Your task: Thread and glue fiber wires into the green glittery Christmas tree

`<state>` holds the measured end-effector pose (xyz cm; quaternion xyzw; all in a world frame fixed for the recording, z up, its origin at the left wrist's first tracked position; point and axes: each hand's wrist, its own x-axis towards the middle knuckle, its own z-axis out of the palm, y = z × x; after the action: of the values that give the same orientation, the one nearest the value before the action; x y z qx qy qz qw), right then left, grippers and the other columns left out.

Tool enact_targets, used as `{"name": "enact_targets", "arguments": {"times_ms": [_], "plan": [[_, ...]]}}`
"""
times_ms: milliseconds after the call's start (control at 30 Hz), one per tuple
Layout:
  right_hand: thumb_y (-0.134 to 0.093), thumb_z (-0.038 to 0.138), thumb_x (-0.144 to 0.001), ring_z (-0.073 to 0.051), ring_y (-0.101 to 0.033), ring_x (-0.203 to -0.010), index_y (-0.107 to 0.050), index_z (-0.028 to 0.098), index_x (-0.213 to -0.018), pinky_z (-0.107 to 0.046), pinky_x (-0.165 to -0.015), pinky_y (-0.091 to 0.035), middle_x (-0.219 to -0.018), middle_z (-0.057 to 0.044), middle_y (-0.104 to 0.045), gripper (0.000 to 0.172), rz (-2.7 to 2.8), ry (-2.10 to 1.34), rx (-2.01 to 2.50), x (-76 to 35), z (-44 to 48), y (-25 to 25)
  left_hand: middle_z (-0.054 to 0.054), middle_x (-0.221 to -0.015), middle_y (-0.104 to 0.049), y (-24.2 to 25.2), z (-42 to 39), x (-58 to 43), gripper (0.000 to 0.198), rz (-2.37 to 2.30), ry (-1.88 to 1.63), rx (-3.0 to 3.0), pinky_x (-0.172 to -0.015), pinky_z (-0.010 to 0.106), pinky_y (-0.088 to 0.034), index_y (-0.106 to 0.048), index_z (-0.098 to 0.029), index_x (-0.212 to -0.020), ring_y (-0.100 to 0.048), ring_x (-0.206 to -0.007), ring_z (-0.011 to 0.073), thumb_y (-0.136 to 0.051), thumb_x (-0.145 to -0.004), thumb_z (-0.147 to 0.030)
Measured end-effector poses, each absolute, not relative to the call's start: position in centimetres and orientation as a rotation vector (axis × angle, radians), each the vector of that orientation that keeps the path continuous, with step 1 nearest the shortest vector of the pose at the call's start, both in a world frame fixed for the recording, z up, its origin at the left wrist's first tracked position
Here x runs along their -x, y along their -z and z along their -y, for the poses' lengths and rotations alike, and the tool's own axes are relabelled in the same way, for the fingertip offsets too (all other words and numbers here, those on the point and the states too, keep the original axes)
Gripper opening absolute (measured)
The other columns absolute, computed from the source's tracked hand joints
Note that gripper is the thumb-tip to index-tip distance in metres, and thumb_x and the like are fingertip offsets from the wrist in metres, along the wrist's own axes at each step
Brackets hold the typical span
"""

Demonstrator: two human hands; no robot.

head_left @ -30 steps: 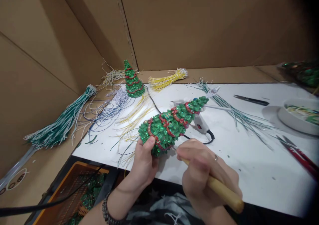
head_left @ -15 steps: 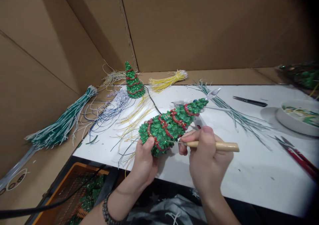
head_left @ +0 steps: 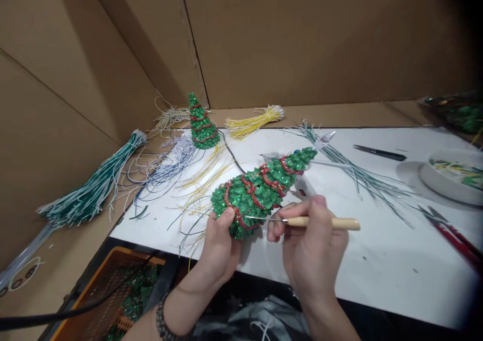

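Note:
A glittery green toy Christmas tree (head_left: 249, 190) with red garlands lies tilted above the white board, its clear pointed topper (head_left: 325, 141) toward the upper right. My left hand (head_left: 222, 240) grips the tree near its base, thumb on top and fingers hidden underneath. Pinched in my right hand (head_left: 313, 240) is an awl (head_left: 320, 223) with a pale wooden handle. Its thin metal shaft crosses the lower part of the tree, the tip by the red garland. Whether the tip is inside the tree I cannot tell.
A second tree (head_left: 204, 124) stands behind. Wire bundles lie around: green (head_left: 101, 180), yellow (head_left: 254, 122), blue (head_left: 166, 165) and loose green-white strands (head_left: 350, 170). At right are black snips (head_left: 379, 153), a white bowl (head_left: 433, 180) and red-handled scissors (head_left: 453, 235). An orange crate (head_left: 94, 285) sits lower left.
My right hand has shifted slightly left, and the awl's tip has moved left over the tree toward the garland. My left hand still holds the tree in nearly the same place.

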<state>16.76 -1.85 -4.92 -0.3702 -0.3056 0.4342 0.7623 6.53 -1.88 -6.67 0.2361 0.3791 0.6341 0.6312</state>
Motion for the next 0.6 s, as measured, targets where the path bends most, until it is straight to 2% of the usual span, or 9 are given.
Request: {"name": "enact_targets", "arguments": {"times_ms": [200, 400, 500, 600], "plan": [[-0.051, 0.031, -0.095, -0.013, -0.059, -0.042, -0.068, 0.017, -0.063, -0.027, -0.039, -0.049, -0.052, -0.001, -0.061, 0.039, 0.777, -0.645, 0.736, -16.7, 2.5, 5.2, 0.003, -0.082, -0.076, 6.7, 2.0, -6.3, 0.026, -0.883, -1.47, -0.459, -0.071, 0.026, -0.055, -0.072, -0.019, -0.083, -0.07, -0.075, 0.0166, -0.079, -0.07, -0.04], [-0.045, 0.035, -0.098, -0.015, -0.063, -0.05, -0.069, 0.018, -0.072, -0.031, -0.049, -0.053, -0.056, -0.001, -0.062, 0.039, 1.068, -0.379, 0.782, -16.7, 3.0, 6.6, 0.003, -0.082, -0.076, 6.6, 2.0, -6.5, 0.022, -0.9, -1.482, -0.448, -0.071, 0.027, -0.055, -0.072, -0.018, -0.084, -0.07, -0.075, 0.0172, -0.078, -0.069, -0.033], [-0.043, 0.034, -0.099, -0.015, -0.063, -0.053, -0.067, 0.02, -0.074, -0.031, -0.052, -0.053, -0.056, 0.0, -0.062, 0.037, 1.176, -0.242, 0.795, -16.7, 3.1, 6.8, 0.002, -0.081, -0.076, 6.7, 2.1, -6.5, 0.026, -0.913, -1.483, -0.429, -0.068, 0.026, -0.054, -0.072, -0.018, -0.088, -0.069, -0.072, 0.0164, -0.079, -0.067, -0.031], [-0.042, 0.031, -0.099, -0.014, -0.063, -0.053, -0.065, 0.02, -0.074, -0.03, -0.052, -0.053, -0.056, 0.001, -0.061, 0.037, 1.199, -0.249, 0.828, -16.7, 3.1, 6.6, 0.003, -0.082, -0.076, 6.7, 2.2, -6.4, 0.031, -0.892, -1.471, -0.455, -0.07, 0.026, -0.054, -0.071, -0.017, -0.095, -0.069, -0.074, 0.0166, -0.079, -0.068, -0.031]]}}
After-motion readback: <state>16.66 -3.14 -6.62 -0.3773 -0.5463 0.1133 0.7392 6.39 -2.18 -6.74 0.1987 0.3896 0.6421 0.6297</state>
